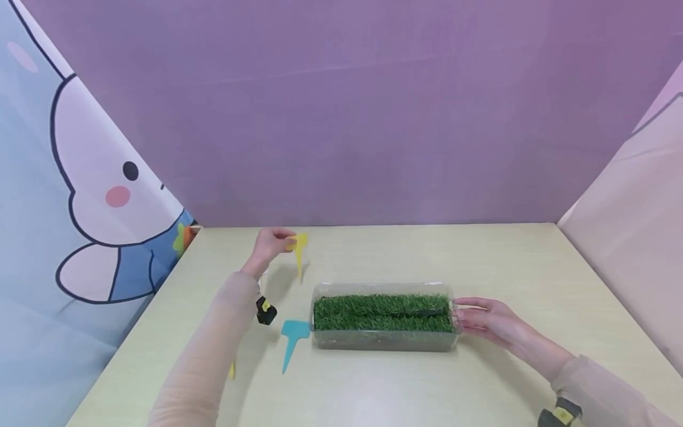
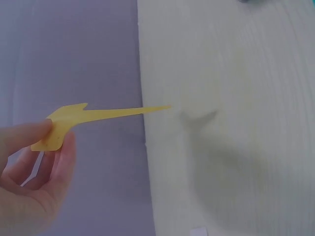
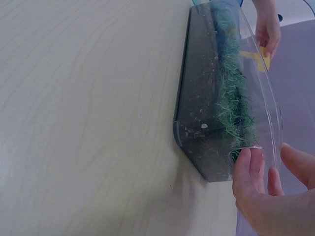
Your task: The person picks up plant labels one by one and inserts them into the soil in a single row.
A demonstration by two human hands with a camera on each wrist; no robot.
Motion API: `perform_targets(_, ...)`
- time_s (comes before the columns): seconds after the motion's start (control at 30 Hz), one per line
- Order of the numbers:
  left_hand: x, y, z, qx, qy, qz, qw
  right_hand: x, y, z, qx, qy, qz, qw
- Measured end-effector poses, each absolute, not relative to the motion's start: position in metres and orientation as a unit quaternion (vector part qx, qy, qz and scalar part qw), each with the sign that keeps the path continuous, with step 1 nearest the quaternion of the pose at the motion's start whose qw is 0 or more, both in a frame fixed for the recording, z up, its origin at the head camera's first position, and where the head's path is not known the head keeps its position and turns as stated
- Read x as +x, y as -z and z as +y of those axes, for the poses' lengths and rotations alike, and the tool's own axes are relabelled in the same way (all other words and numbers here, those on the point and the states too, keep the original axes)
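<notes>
My left hand pinches a yellow T-shaped plant label by its broad head, above the table left of the box. Its pointed stem hangs down in the head view, and in the left wrist view the thumb and fingers clasp the head of the label. My right hand holds the right end of a clear plastic box with green grass in it. In the right wrist view, fingertips lie at an opening in the end wall and the thumb is at the rim.
A teal T-shaped plant label lies flat by the box's left end. Part of another yellow label shows beside the left sleeve. A dark strip runs along the grass. Behind the pale table hangs a purple cloth.
</notes>
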State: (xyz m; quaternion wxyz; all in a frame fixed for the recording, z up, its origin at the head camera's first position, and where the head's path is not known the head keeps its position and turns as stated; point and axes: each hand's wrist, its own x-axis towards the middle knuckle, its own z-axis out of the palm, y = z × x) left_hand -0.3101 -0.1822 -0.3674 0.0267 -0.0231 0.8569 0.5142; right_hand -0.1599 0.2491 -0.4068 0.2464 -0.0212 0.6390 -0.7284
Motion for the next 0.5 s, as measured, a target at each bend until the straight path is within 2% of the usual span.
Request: perform_targets(0.5,-0.297,0.34,-0.16,-0.01,-0.541,0.841,0.035,-0.16,0.409,0.249,-0.019,0.728,0.64,0.244)
